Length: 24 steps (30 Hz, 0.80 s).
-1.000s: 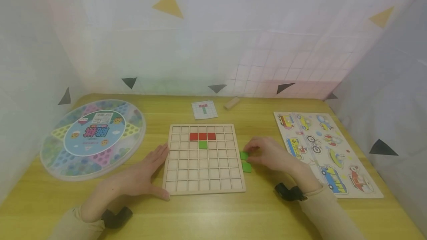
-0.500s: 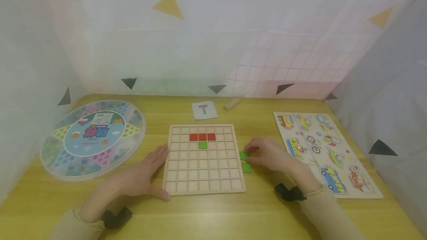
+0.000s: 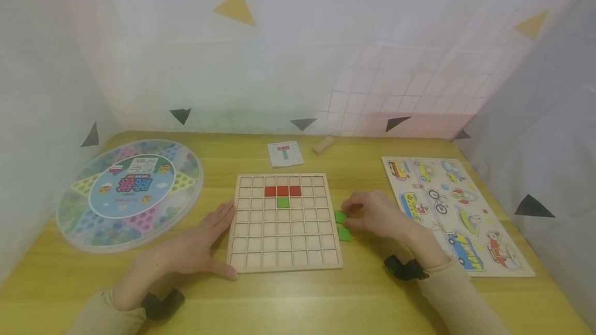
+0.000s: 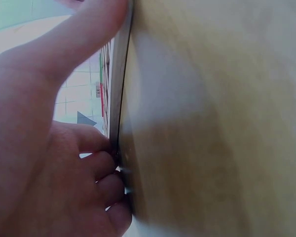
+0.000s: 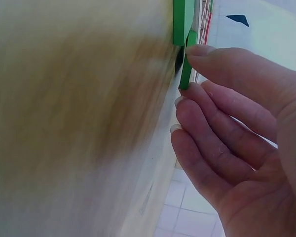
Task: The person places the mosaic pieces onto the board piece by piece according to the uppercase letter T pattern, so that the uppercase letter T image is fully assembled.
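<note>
A square wooden grid board (image 3: 261, 229) lies mid-table, with three red tiles (image 3: 282, 191) in a row and a green tile (image 3: 283, 202) below the middle one. My left hand (image 3: 197, 244) rests against the board's left side, fingers along the edge and thumb at the near corner. Right of the board, my right hand (image 3: 377, 213) pinches a loose green tile (image 5: 186, 69) by its edges between thumb and fingers; it looks slightly raised at one end in the right wrist view. A second loose green tile (image 3: 344, 234) lies just nearer to me.
Behind the board are a pattern card (image 3: 293, 158) with a red and green T and a small wooden block (image 3: 323, 145). A round Chinese checkers box (image 3: 132, 195) lies left; a vehicle puzzle board (image 3: 437, 231) lies right. Patterned cloth (image 3: 279, 66) hangs behind the table.
</note>
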### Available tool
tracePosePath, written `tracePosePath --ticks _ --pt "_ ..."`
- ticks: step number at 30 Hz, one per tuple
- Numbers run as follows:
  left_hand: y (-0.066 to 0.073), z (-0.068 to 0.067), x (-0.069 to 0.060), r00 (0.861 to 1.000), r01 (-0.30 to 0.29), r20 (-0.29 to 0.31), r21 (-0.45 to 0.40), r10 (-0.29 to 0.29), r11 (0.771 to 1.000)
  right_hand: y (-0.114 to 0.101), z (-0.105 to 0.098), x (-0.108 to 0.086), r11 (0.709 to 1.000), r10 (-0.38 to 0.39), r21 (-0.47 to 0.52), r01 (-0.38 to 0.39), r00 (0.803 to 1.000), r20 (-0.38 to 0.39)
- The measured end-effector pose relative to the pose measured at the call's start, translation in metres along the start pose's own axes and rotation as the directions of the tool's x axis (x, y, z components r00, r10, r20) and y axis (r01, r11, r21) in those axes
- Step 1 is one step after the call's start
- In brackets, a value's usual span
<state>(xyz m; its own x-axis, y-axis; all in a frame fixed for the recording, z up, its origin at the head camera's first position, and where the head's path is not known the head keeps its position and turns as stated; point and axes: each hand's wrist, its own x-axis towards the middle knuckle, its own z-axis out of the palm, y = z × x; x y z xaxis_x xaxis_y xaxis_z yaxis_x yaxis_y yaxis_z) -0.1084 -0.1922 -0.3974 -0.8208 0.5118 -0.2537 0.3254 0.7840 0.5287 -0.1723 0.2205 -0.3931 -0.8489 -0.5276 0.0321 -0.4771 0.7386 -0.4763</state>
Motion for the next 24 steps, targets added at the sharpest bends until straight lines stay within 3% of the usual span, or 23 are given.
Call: tracePosePath --ticks 9,19,24 --pt "0.0005 -0.0003 -0.0001 1.0 -0.008 -0.002 -0.007 0.008 1.0 0.002 -0.0012 -0.0005 1.0 0.001 0.006 -0.001 1.0 0.007" --pt "0.0005 -0.0005 -0.0006 1.0 -0.006 -0.002 -0.008 0.006 1.0 0.0032 -0.0061 -0.003 0.995 0.027 0.093 -0.027 1.0 -0.002" --pt "0.0013 -0.0009 -0.0002 1.0 -0.003 0.001 -0.013 0.003 1.0 0.0005 -0.0098 -0.0037 0.994 -0.005 0.109 0.009 0.999 -0.037"
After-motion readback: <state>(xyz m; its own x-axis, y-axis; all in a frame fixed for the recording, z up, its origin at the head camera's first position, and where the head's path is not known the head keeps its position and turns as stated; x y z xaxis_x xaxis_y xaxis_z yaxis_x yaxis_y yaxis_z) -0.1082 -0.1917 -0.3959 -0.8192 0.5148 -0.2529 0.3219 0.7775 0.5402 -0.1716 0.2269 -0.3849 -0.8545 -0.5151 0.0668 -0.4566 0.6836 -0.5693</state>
